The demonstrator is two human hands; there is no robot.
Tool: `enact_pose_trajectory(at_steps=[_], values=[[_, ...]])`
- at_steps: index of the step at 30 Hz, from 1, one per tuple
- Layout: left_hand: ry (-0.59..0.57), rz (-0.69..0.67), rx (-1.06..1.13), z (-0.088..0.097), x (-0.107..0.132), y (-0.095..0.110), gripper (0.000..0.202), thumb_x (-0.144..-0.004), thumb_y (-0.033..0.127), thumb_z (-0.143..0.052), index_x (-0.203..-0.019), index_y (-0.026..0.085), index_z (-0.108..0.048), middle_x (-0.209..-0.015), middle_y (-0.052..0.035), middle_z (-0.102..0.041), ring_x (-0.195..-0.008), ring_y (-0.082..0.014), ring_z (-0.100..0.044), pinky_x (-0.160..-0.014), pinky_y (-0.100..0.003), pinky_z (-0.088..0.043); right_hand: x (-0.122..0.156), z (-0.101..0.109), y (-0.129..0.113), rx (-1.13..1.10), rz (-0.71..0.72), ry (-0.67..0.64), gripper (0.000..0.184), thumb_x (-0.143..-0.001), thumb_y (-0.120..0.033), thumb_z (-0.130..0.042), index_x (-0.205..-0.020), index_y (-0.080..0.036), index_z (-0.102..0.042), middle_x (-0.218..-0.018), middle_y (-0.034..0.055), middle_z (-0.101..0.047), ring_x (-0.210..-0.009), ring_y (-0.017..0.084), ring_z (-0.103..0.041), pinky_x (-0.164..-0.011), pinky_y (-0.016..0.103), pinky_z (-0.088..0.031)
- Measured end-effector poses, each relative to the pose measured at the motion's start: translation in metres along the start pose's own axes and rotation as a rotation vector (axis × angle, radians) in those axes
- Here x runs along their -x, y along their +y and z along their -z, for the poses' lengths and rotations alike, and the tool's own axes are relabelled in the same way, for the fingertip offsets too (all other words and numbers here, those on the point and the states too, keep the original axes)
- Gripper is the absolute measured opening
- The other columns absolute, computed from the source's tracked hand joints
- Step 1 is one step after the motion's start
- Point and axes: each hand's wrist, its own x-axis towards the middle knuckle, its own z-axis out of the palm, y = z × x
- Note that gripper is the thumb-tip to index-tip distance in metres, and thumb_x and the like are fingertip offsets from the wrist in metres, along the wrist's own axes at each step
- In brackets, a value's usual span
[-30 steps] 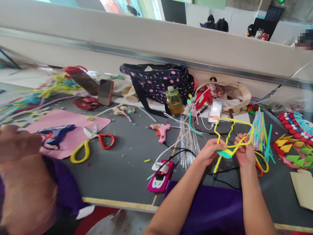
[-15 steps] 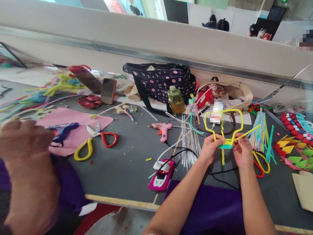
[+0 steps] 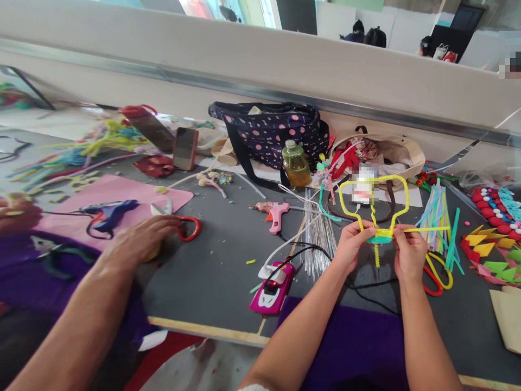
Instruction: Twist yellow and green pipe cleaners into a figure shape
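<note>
A yellow pipe-cleaner frame (image 3: 407, 203), bent into a wide open outline with a short twisted stem below, is held up over the table between my hands. My left hand (image 3: 353, 244) pinches the lower left of it, beside a teal wrapped patch (image 3: 379, 240) at the base. At the lower right, my right hand (image 3: 410, 252) grips the frame, and a loose yellow end sticks out to the right past its fingers. Both sets of fingertips are closed on the wire and partly hide it.
Red-and-yellow scissors (image 3: 438, 277) lie right of my hands, near pastel pipe cleaners (image 3: 435, 217). To the left are silver wires (image 3: 317, 233), a pink glue gun (image 3: 277, 213) and a magenta power strip (image 3: 272, 290). A co-worker's hand (image 3: 142, 239) reaches over other scissors (image 3: 190, 228).
The loose yellow end at my right hand has swung down from slanting upward to nearly level. The co-worker's hand, raised at far left before, is now down at the scissors.
</note>
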Motion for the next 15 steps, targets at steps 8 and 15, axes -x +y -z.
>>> enact_pose_trajectory(at_steps=[8, 15], values=[[-0.102, 0.024, -0.036, 0.0062, 0.0000, 0.0047, 0.025, -0.057, 0.019, -0.077, -0.081, 0.015, -0.070, -0.080, -0.0027, -0.069, -0.066, -0.0139, -0.060, -0.058, -0.025, -0.051, -0.0011, 0.0034, -0.0036, 0.051, 0.035, -0.004, 0.019, -0.068, -0.031, -0.078, -0.077, -0.017, -0.068, -0.066, -0.0017, -0.063, -0.058, 0.011, -0.054, -0.055, 0.024, -0.043], [-0.124, 0.029, -0.025, 0.0083, -0.0013, 0.0048, 0.024, -0.055, 0.016, -0.076, -0.078, 0.014, -0.070, -0.078, -0.0016, -0.068, -0.064, -0.0125, -0.060, -0.057, -0.024, -0.051, -0.0012, 0.0033, -0.0056, 0.069, 0.042, -0.005, 0.017, -0.069, -0.029, -0.077, -0.077, -0.017, -0.067, -0.066, -0.0021, -0.063, -0.057, 0.011, -0.054, -0.056, 0.024, -0.041]])
